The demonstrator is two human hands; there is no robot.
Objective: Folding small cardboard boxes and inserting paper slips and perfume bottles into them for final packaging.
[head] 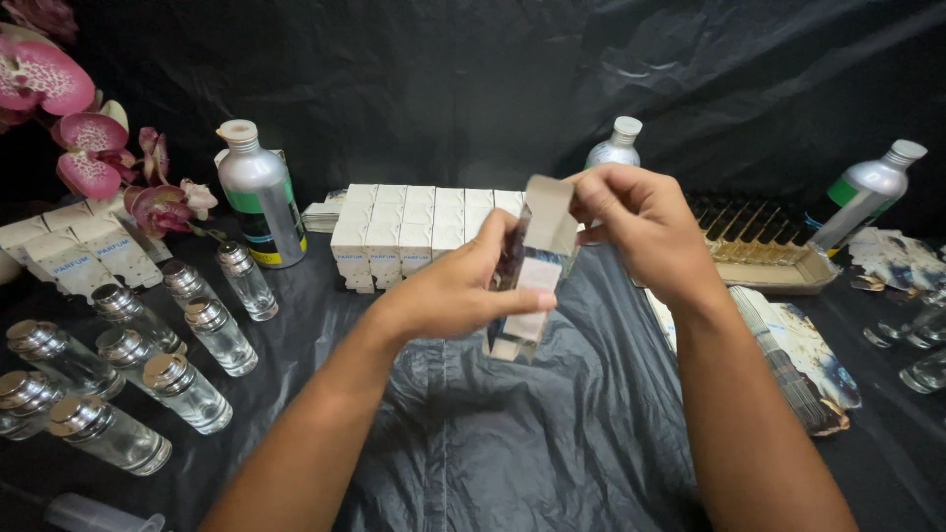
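At centre frame, above the black plastic sheet (512, 443), we saw the left hand (448, 291) clenched around a tall narrow white cardboard carton (532, 276), thumb across its front panel, fingers wrapped behind. Carton stood roughly upright, lifted clear of the sheet, its top flap open. The right hand (641, 222) pinched that open flap (548, 207) between thumb and fingertips, so both hands were grasping the same carton, left on the body, right on the flap. We could not tell what was inside the carton.

Just behind the hands stood a block of small white cartons (419, 232), packed in tight rows. Left of that block stood a silver metal bottle with a green and yellow label and a cream cap (261, 197). Further left, a group of clear glass bottles with silver caps (148, 365) lay and stood on the sheet, well apart from the hands. More white cartons (79, 251) lay at far left, beneath pink artificial orchid flowers (69, 118).

Behind the right hand we saw a second silver bottle with a white cap (616, 143), partly hidden. To the right sat a cardboard tray of slim amber vials (764, 241), a third silver bottle leaning at an angle (867, 192), and a stack of flat printed card sheets (798, 355) near the right forearm.
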